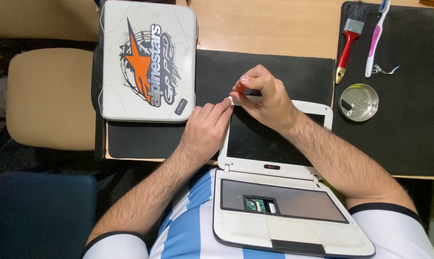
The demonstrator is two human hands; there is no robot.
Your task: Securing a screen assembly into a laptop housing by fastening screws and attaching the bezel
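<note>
White netbook (274,158) sat open in the lower centre of the frame, base on the person's lap, keyboard out so a small green board showed in the bay, lid laid back onto the black mat (274,72) at the counter (274,24) edge. Right hand (267,98) was closed on a small screwdriver with an orange handle (239,87), tip down at the upper left corner of the screen bezel (231,100). Left hand (208,125) had fingers together, index fingertip pressed on that same corner, holding nothing. Judgement: the corner screw was being worked, so the driver should have stayed square to the bezel with light downward load to avoid cam-out on soft plastic; the left finger was well placed to steady the lid and catch the fastener. Round metal dish (358,102) with small parts sat at right, near enough for the screw. Red-handled brush (348,43) and pink toothbrush (376,41) lay upper right; second white laptop, lid shut (147,60), upper left.
</note>
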